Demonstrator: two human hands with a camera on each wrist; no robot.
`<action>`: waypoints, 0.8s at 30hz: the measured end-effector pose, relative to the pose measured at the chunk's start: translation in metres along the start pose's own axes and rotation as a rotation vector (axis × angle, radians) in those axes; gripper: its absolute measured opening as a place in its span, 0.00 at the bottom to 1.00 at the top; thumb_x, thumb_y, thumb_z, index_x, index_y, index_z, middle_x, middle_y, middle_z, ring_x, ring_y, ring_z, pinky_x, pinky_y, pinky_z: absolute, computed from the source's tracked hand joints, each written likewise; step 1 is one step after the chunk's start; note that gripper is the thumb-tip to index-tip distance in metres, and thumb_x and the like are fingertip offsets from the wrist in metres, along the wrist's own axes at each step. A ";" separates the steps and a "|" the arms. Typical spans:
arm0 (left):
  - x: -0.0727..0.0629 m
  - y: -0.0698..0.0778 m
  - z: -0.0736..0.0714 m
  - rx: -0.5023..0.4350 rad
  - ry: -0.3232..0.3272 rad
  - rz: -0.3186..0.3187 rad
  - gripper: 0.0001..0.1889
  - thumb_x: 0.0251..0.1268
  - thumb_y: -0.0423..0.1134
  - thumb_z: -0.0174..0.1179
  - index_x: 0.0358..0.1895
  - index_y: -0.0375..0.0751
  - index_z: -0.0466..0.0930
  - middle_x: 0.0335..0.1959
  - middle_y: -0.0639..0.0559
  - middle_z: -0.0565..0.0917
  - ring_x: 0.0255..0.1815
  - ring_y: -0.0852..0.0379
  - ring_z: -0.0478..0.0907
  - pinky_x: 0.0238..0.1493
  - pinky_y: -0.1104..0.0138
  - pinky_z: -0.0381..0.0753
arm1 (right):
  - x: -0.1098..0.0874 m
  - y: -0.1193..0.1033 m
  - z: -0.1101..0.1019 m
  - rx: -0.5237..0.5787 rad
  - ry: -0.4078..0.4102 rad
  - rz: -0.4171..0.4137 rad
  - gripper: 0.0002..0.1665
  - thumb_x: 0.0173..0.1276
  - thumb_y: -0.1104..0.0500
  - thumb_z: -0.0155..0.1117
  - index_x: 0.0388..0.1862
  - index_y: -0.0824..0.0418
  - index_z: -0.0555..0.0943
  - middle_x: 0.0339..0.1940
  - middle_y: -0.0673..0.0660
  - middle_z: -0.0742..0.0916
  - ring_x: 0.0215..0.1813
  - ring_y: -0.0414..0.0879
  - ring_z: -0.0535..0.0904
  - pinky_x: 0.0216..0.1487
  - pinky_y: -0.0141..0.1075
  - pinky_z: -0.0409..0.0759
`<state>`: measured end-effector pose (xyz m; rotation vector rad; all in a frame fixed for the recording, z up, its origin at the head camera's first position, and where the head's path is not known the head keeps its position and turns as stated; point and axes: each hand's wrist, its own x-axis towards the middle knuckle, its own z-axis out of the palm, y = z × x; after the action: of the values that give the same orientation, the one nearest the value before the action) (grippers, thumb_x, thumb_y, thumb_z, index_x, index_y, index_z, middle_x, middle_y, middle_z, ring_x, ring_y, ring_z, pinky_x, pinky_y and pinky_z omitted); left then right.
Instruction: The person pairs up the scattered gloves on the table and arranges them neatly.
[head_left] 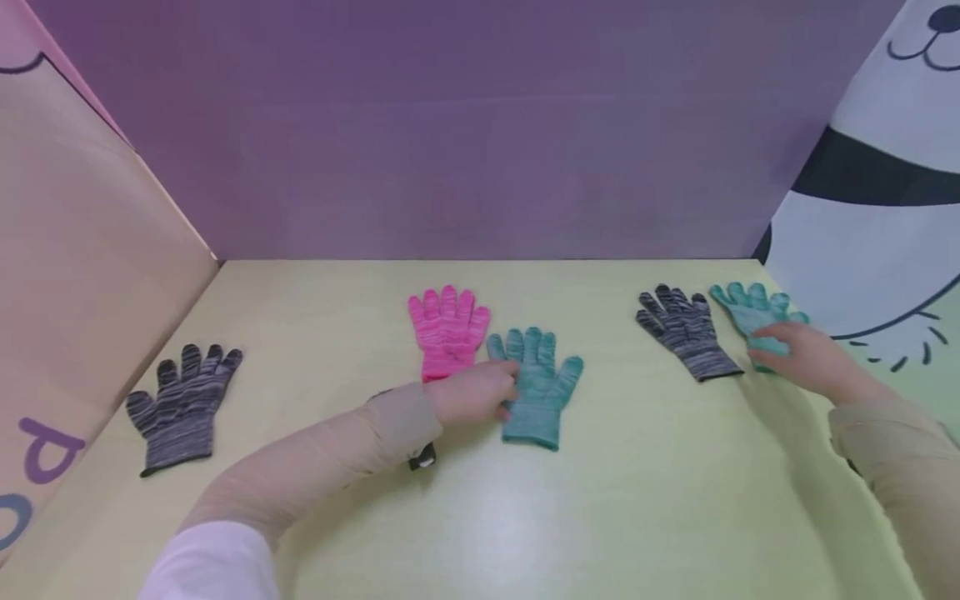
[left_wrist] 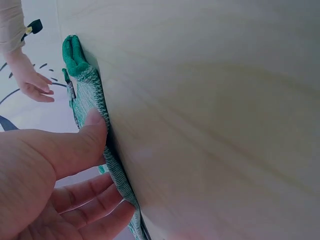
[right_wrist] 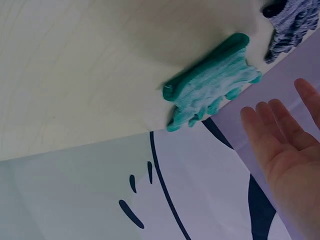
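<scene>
Left grip (head_left: 476, 392) apparently against middle teal glove (head_left: 537, 400)

Left arm (head_left: 315, 462): we stretch it inward, sleeved. Left hand (head_left: 474, 392): thumb (left_wrist: 90, 137) apart from loosely bent fingers (left_wrist: 97, 200). Right arm (head_left: 900, 458): sleeved; we extend it forward. Right hand (head_left: 821, 362): fingers (right_wrist: 265, 131) relaxed, nearly straight.

From the head, looks forward and down; from each wrist, peers closer (tilted); shares, head with right wrist, the teal knit glove (head_left: 753, 317) at head-view three o'clock.
</scene>
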<state>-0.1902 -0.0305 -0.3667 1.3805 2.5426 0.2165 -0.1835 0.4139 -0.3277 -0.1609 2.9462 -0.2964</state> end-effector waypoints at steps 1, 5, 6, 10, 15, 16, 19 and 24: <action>0.000 0.000 0.000 0.006 0.002 0.004 0.07 0.58 0.41 0.66 0.32 0.40 0.86 0.31 0.54 0.67 0.30 0.61 0.63 0.31 0.76 0.68 | 0.001 0.001 0.001 0.003 0.002 0.006 0.33 0.73 0.48 0.50 0.59 0.77 0.68 0.61 0.83 0.66 0.62 0.80 0.55 0.60 0.71 0.55; -0.002 0.000 -0.002 0.043 0.002 0.018 0.08 0.58 0.42 0.66 0.34 0.41 0.87 0.31 0.54 0.68 0.30 0.61 0.64 0.32 0.75 0.68 | 0.007 0.006 0.004 -0.003 0.000 0.016 0.34 0.72 0.47 0.50 0.61 0.77 0.65 0.62 0.83 0.64 0.63 0.80 0.54 0.60 0.70 0.54; -0.002 0.000 -0.002 0.046 0.002 0.021 0.08 0.58 0.42 0.66 0.35 0.41 0.87 0.31 0.54 0.68 0.30 0.61 0.64 0.32 0.76 0.68 | 0.008 0.007 0.005 -0.009 0.002 0.016 0.34 0.72 0.48 0.51 0.62 0.77 0.65 0.62 0.83 0.64 0.63 0.80 0.54 0.61 0.70 0.54; -0.002 0.000 -0.003 0.043 0.014 0.024 0.08 0.58 0.41 0.66 0.33 0.40 0.86 0.31 0.54 0.69 0.30 0.61 0.64 0.32 0.75 0.69 | 0.013 0.010 0.004 -0.033 0.016 0.007 0.34 0.72 0.51 0.51 0.63 0.78 0.63 0.62 0.83 0.64 0.62 0.80 0.54 0.61 0.70 0.54; -0.001 0.001 -0.003 -0.014 0.020 0.006 0.07 0.57 0.39 0.67 0.31 0.39 0.85 0.32 0.52 0.69 0.30 0.61 0.65 0.32 0.76 0.69 | 0.013 0.015 0.005 -0.002 -0.025 0.039 0.36 0.72 0.51 0.51 0.64 0.79 0.60 0.62 0.84 0.62 0.62 0.81 0.55 0.61 0.69 0.54; -0.001 0.001 -0.002 -0.029 0.020 0.001 0.07 0.57 0.39 0.67 0.30 0.38 0.84 0.32 0.52 0.69 0.30 0.61 0.65 0.32 0.76 0.69 | 0.012 0.016 0.005 0.009 -0.040 0.051 0.37 0.72 0.50 0.51 0.64 0.79 0.60 0.62 0.84 0.62 0.62 0.81 0.55 0.61 0.69 0.54; -0.001 0.002 -0.001 -0.062 0.025 -0.012 0.06 0.57 0.38 0.67 0.29 0.38 0.84 0.32 0.53 0.68 0.29 0.61 0.64 0.31 0.76 0.69 | 0.011 0.017 0.006 0.017 -0.073 0.081 0.38 0.72 0.49 0.51 0.65 0.80 0.59 0.62 0.84 0.61 0.62 0.81 0.54 0.61 0.69 0.54; -0.001 0.002 -0.002 -0.044 0.037 -0.004 0.06 0.57 0.38 0.67 0.31 0.38 0.84 0.31 0.53 0.66 0.29 0.61 0.63 0.30 0.75 0.68 | 0.009 0.020 0.008 0.012 -0.115 0.128 0.40 0.71 0.47 0.51 0.64 0.79 0.59 0.62 0.84 0.62 0.61 0.81 0.57 0.60 0.69 0.57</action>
<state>-0.1888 -0.0300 -0.3646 1.3675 2.5546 0.2987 -0.1931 0.4306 -0.3406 0.0122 2.8247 -0.2774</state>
